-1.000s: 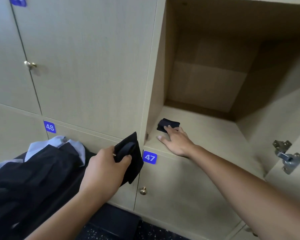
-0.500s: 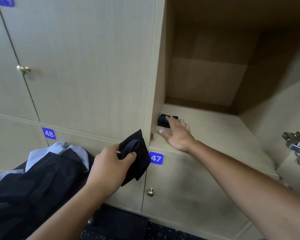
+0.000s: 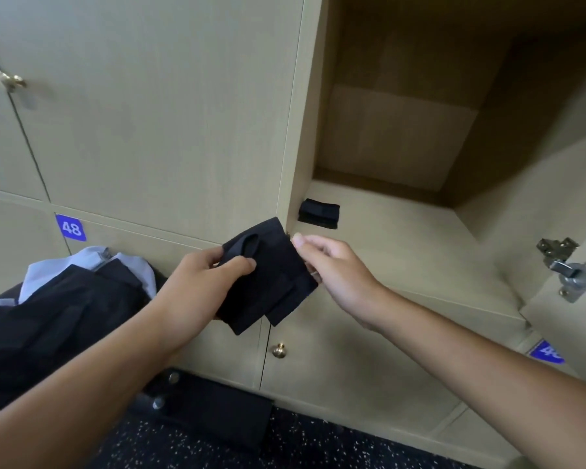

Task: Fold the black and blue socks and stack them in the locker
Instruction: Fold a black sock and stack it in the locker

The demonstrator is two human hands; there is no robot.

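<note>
The open locker (image 3: 420, 238) fills the upper right; its top and right side run out of frame and its back wall is half in shadow. Its door is cut off at the right edge, with only the hinge (image 3: 567, 267) showing. A heap of dark and pale blue clothes (image 3: 58, 306) lies at lower left, partly hidden by the left forearm and cut by the frame. The left hand (image 3: 190, 292) grips a dark sock (image 3: 268, 282), thumb curled over its front, held in front of the locker's lower left corner. The right hand (image 3: 332, 269) has curled fingers at the sock's right edge; whether they pinch it is hidden. A folded sock (image 3: 318, 213) lies on the locker floor against the left wall. Both socks look black; their true colour is hard to make out.
</note>
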